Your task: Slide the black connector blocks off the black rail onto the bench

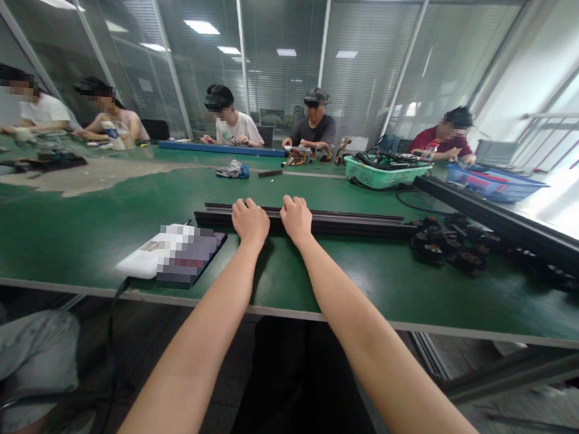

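Note:
A long black bar [353, 229] with a lengthwise edge lies across the green table in front of me. Just behind it runs a thinner black strip [369, 217]; I cannot tell whether the two are joined. My left hand [250, 222] is closed over the bar left of its middle, knuckles up. Close beside it, my right hand [296, 219] curls its fingers over the same bar. Both sets of fingertips are partly hidden. Several small black parts [450, 246] are heaped at the bar's right end.
A white device [149, 253] and a dark flat one [206, 250] lie at left, near the table edge [282, 312]. Farther back are a crumpled cloth [233, 169], a green basket [377, 176] of cables and a blue basket [495, 185]. Long black rails [510, 218] stretch along the right. Several people work opposite.

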Action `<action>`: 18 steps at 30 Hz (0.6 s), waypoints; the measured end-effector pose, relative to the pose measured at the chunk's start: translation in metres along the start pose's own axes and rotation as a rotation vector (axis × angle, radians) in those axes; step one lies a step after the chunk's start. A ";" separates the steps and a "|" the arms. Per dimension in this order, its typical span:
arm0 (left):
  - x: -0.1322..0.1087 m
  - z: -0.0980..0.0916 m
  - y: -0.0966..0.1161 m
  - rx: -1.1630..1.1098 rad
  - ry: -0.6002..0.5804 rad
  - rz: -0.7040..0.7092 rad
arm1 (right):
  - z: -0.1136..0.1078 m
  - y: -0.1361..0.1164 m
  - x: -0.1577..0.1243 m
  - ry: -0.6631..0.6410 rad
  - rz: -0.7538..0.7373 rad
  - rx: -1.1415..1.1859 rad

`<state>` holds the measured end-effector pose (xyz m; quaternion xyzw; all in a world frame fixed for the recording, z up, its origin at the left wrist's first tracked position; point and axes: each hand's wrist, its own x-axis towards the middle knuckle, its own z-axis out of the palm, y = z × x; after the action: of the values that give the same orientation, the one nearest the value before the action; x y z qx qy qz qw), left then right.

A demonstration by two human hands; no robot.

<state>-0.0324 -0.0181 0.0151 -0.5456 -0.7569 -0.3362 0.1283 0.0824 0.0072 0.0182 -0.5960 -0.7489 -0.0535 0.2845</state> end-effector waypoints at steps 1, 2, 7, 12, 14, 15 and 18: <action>0.000 0.000 0.000 -0.001 -0.001 -0.001 | 0.000 0.000 0.000 -0.001 0.002 0.001; 0.000 0.000 0.000 -0.002 -0.002 -0.001 | 0.000 0.000 0.000 -0.002 0.002 0.003; 0.000 -0.001 0.000 -0.005 -0.004 -0.001 | 0.001 0.000 0.001 0.006 0.011 0.007; 0.000 -0.001 0.000 -0.023 -0.003 -0.004 | 0.000 -0.001 0.001 0.005 0.033 0.011; 0.000 -0.002 0.001 -0.026 -0.001 -0.004 | -0.001 -0.002 0.001 0.005 0.041 0.009; 0.000 -0.002 0.001 -0.025 -0.001 -0.003 | -0.002 -0.002 0.000 0.004 0.045 0.007; 0.000 -0.001 0.000 -0.016 -0.001 0.000 | -0.003 -0.004 -0.001 0.004 0.051 0.000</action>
<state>-0.0323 -0.0188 0.0160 -0.5467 -0.7541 -0.3423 0.1236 0.0801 0.0041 0.0215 -0.6146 -0.7330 -0.0474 0.2875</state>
